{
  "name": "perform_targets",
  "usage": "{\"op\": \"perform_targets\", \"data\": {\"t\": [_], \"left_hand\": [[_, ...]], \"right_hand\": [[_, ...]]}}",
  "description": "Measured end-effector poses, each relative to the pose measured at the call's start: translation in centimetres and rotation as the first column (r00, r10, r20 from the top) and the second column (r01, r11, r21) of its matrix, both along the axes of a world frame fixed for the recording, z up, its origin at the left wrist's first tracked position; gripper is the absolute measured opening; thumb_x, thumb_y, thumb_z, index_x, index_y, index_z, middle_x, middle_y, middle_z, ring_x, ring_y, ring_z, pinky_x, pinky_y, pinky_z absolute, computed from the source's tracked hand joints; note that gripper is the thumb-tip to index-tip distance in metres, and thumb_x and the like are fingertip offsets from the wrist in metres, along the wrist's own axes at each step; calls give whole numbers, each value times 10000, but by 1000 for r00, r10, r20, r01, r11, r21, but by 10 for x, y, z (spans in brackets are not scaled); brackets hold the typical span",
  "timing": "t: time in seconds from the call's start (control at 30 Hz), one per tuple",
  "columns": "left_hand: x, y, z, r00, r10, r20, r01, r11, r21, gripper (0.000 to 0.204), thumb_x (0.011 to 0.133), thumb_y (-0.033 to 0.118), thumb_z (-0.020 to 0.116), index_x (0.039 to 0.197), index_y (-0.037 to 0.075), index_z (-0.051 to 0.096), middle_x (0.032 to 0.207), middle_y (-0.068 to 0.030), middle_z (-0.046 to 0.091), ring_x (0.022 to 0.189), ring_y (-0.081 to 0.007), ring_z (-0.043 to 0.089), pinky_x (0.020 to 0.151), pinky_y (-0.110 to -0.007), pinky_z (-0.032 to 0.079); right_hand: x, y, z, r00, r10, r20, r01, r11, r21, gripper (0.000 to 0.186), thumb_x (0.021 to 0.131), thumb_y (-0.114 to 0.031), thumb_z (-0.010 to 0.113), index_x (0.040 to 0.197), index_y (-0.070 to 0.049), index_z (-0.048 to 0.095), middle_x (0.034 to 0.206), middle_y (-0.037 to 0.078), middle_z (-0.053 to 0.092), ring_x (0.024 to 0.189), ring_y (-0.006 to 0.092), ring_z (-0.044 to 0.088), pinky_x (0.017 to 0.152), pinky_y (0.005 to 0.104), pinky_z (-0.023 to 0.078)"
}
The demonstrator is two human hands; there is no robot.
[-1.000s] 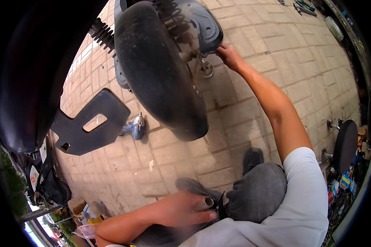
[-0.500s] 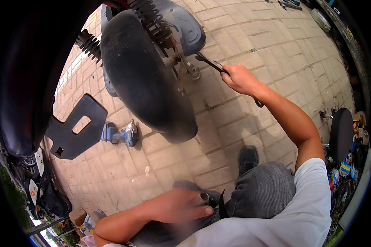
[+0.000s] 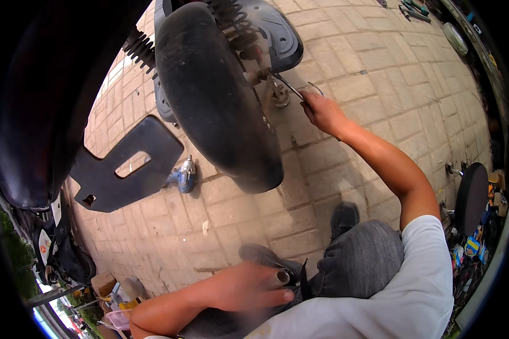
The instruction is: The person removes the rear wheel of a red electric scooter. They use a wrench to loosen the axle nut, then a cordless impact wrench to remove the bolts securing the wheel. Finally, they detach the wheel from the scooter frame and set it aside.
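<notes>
My right hand (image 3: pixel 322 113) grips a long dark wrench (image 3: pixel 288 83), its far end against the axle fitting (image 3: pixel 263 75) beside the rear wheel's black mudguard (image 3: pixel 209 101). A grey plastic footboard (image 3: pixel 283 45) juts out above that fitting, and coil springs (image 3: pixel 141 48) flank the mudguard. Near my knee at the bottom, my left hand (image 3: pixel 254 288) is closed on a short hollow metal tube (image 3: pixel 283 277), blurred by haze over the lens. A blue impact driver (image 3: pixel 185 176) lies on the paving next to a flat black plastic panel (image 3: pixel 110 175).
Paving (image 3: pixel 379 90) surrounds the vehicle. A black seat (image 3: pixel 28 169) overhangs the left. A round black stool (image 3: pixel 470 198) and clutter (image 3: pixel 474 248) line the right, with tools (image 3: pixel 415 12) at top right. Another scooter (image 3: pixel 56 248) and boxes (image 3: pixel 104 282) stand lower left.
A wrench has appeared in my right hand since a second ago. Since half a second ago that hand moved forward, bringing the wrench's tip to the axle fitting. My left hand stays put.
</notes>
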State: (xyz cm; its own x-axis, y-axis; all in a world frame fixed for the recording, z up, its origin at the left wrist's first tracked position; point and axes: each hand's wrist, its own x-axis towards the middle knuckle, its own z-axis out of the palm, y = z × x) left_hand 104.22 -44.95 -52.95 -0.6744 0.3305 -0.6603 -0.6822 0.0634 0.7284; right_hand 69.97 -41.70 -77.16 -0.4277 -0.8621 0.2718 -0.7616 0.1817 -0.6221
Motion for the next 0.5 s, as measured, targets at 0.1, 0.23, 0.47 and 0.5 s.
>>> {"op": "perform_targets", "data": {"t": [0.1,0.23,0.47,0.5], "left_hand": [[-4,4,0,997,-71,27,71,997,-23,349,927,333,610,873,-11,586,704,-86,526,671,-158,476,602,-322,412],[-9,10,2,990,-117,83,119,993,-14,553,940,513,508,885,-31,585,784,-216,604,760,-321,611,681,-410,463],[-7,10,12,983,-114,140,126,989,-77,568,949,509,489,909,-50,576,828,-239,603,803,-357,605,732,-420,465],[-7,10,11,988,-98,120,107,992,-66,573,950,511,486,908,-53,575,825,-242,604,799,-358,608,726,-420,467]], "right_hand": [[-39,-33,-25,1000,2,-14,-1,996,92,189,905,-115,550,1089,-73,565,1060,177,586,906,405,590,741,474,490],[-120,-103,-32,913,-39,-406,-95,948,-304,198,871,-91,565,1063,-116,609,1060,122,577,995,326,562,838,429,436],[-103,-54,-18,942,74,-329,49,935,351,111,885,-143,532,875,-52,595,897,140,621,928,326,592,795,435,434],[-85,-37,-13,971,65,-231,-6,969,245,135,896,-154,525,867,-32,575,853,177,620,874,370,594,756,462,447]]}}
